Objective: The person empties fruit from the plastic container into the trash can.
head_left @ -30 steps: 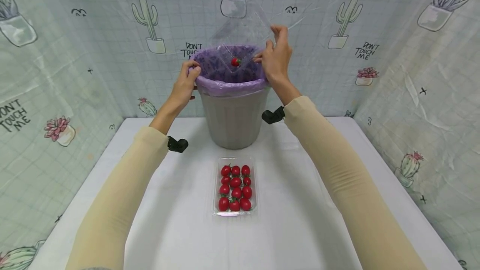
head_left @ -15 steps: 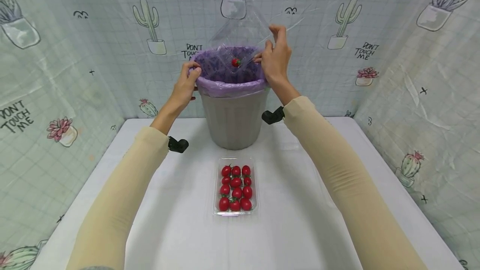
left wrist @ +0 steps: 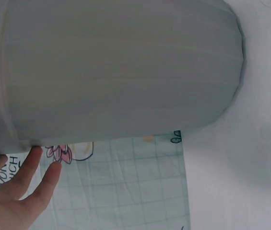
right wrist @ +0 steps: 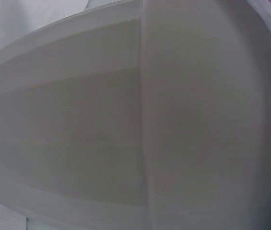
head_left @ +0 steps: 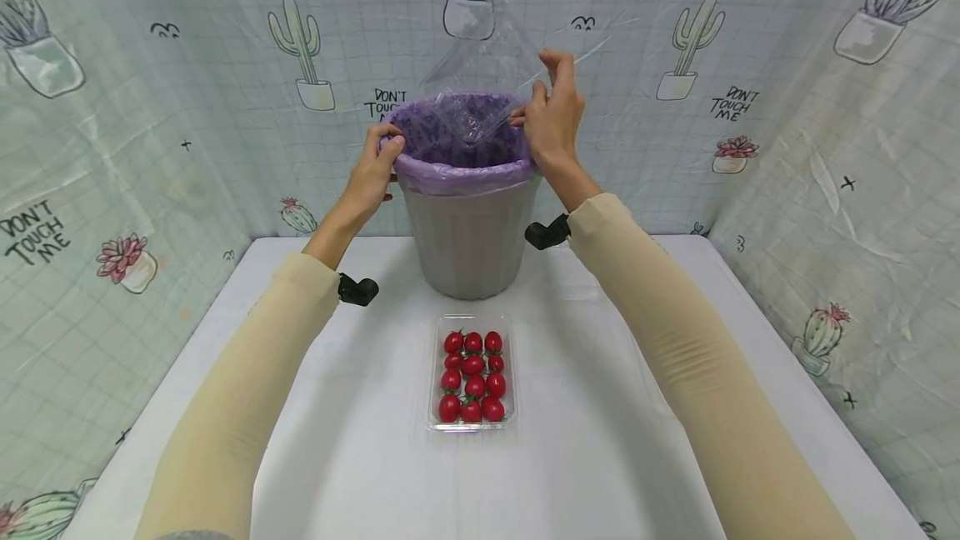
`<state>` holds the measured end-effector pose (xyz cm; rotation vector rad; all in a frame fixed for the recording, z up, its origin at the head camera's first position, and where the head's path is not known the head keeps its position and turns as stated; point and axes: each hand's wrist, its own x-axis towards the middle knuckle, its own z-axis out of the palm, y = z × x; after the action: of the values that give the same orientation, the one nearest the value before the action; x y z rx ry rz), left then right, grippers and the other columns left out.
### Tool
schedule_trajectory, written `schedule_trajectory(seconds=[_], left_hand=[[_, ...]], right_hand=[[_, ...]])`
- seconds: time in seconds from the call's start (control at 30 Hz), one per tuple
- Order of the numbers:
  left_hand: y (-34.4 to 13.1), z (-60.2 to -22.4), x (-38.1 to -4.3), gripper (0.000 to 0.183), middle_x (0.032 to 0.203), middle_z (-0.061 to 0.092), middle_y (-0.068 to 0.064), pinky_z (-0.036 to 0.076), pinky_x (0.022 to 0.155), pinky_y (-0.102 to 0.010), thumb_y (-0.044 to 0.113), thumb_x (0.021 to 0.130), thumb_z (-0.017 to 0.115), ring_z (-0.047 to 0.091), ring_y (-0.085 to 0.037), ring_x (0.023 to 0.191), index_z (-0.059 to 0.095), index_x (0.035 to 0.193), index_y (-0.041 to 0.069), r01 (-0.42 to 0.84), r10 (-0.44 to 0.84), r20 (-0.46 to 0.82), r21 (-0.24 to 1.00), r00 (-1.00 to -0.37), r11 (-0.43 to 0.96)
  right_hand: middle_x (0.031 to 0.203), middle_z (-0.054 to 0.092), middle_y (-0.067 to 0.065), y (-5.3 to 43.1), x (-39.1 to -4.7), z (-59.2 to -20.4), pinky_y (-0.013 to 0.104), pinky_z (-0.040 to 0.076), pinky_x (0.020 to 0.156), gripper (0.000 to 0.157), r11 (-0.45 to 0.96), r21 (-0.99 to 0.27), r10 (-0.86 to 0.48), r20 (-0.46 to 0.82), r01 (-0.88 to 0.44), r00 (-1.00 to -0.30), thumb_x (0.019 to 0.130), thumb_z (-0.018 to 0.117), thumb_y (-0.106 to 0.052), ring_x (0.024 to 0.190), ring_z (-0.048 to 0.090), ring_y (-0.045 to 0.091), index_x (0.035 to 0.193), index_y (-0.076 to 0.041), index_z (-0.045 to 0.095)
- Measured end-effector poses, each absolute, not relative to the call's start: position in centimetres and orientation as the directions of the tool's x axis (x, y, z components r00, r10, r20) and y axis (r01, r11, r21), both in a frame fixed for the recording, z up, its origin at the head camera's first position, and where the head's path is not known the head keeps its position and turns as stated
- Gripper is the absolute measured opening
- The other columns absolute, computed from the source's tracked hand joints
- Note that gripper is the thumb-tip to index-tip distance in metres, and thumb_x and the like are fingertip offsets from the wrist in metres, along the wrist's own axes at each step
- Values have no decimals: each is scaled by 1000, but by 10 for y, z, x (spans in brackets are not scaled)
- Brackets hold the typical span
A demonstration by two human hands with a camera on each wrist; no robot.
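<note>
A grey trash bin stands on the table, its mouth lined with a purple garbage bag folded over the rim. My left hand grips the rim on the left, thumb over the liner; in the left wrist view its lower fingers spread beside the bin wall. My right hand, above the right rim, pinches a clear plastic bag, which slants across the bin's mouth with a corner pointing down into it. The right wrist view is filled by the bin wall; that hand is hidden there.
A clear plastic box with several cherry tomatoes in rows lies on the white table in front of the bin. A patterned cloth with cactus drawings hangs behind and along both sides.
The red cherry tomato seen at the clear bag's lower corner in both earlier frames is out of sight now. Both hands and the bin have stayed nearly still.
</note>
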<state>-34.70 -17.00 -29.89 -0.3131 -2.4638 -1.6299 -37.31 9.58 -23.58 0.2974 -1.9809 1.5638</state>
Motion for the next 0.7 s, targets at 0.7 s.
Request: schedule_trajectory(seconds=[0.7], left_hand=[[-171,-299,-347,55,163,36,-11,43,86,-47,66,100,36,56,-43,131,33,144,33,268,80,258,876,-963,402]], right_hand=[[166,38,-4,101,-367,-229,33,62,75,39,79,-863,188,505,-499,-843,109,41,-4,82,73,34,148,-10,43]])
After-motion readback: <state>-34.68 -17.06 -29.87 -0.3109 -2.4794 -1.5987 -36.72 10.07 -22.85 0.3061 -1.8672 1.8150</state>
